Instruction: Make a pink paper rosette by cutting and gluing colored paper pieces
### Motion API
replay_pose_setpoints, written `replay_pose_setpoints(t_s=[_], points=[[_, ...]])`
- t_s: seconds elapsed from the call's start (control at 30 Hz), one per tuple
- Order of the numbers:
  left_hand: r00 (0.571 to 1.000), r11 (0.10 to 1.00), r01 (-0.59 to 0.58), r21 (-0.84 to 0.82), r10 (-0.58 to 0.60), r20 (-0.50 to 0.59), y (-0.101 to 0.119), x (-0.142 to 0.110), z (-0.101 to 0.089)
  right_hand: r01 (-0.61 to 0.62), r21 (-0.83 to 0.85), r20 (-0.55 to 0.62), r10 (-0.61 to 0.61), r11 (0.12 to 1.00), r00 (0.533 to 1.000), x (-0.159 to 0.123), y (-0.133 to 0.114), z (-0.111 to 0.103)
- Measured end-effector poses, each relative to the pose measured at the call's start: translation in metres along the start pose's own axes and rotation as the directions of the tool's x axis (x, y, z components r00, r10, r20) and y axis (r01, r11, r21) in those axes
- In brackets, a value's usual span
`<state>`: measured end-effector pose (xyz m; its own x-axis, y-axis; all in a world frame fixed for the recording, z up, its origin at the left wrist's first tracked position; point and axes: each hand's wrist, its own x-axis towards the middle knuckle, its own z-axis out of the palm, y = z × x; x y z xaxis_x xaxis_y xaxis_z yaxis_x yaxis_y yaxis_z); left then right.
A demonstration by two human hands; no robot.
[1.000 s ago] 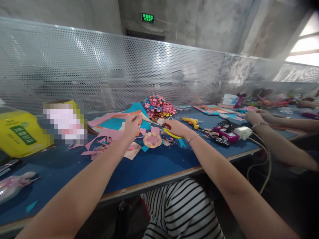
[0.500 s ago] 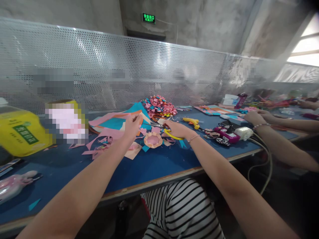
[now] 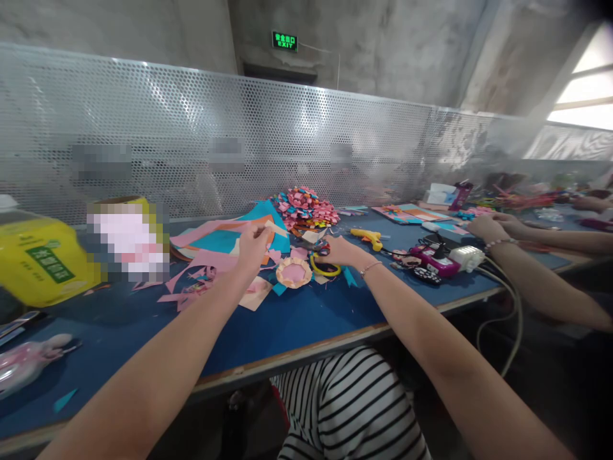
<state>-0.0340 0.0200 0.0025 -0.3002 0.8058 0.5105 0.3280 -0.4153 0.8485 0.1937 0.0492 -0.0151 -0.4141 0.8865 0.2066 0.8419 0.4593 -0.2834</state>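
Observation:
My left hand (image 3: pixel 255 243) is closed on a small cream paper piece (image 3: pixel 276 229), pinched between thumb and fingertips above the coloured sheets. To its right, my right hand (image 3: pixel 341 250) grips scissors with yellow handles (image 3: pixel 328 272). Their blades are hard to make out, and a gap separates this hand from the cream piece. On the table between and just in front of both hands sits a round paper flower shape (image 3: pixel 294 273) with a pink centre and a cream, scalloped rim. Beside it lies a cream paper square (image 3: pixel 255 295).
Pink paper scraps (image 3: pixel 194 291) and blue sheets (image 3: pixel 220 241) spread at left. Behind them rises a heap of small paper flowers (image 3: pixel 306 207). A yellow glue gun (image 3: pixel 366 238) and a power strip (image 3: pixel 438 260) lie right, near another person's hands (image 3: pixel 488 229). A perforated metal screen (image 3: pixel 268 140) stands behind.
The scissors have turned: their blades pointed left toward the cream paper earlier and no longer show clearly. The cream piece has shifted slightly in my left hand.

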Motion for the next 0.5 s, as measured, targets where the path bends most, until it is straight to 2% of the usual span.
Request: replay_pose_setpoints(t_s=[0.13, 0.3, 0.4, 0.43, 0.5], points=[[0.999, 1.0, 0.02, -0.009, -0.02, 0.03, 0.0, -0.001, 0.002, 0.025, 0.01, -0.036, -0.024, 1.0, 0.999, -0.001, -0.009, -0.005], [0.998, 0.998, 0.033, -0.057, -0.029, 0.062, 0.0, -0.002, 0.004, 0.034, 0.017, -0.027, -0.033, 0.999, 0.999, -0.005, -0.014, -0.019], [0.997, 0.999, 0.039, -0.038, -0.036, 0.066, -0.002, -0.002, 0.004, -0.016, 0.025, -0.174, 0.02, 1.0, 0.985, -0.004, 0.001, -0.026], [0.997, 0.999, 0.042, -0.034, -0.039, 0.069, -0.002, -0.002, 0.005, -0.061, 0.015, -0.238, 0.062, 0.998, 0.969, -0.003, 0.011, -0.027], [0.995, 0.999, 0.046, -0.027, -0.043, 0.086, -0.002, -0.002, 0.005, -0.178, -0.015, -0.287, 0.166, 0.984, 0.944, -0.003, 0.033, -0.03]])
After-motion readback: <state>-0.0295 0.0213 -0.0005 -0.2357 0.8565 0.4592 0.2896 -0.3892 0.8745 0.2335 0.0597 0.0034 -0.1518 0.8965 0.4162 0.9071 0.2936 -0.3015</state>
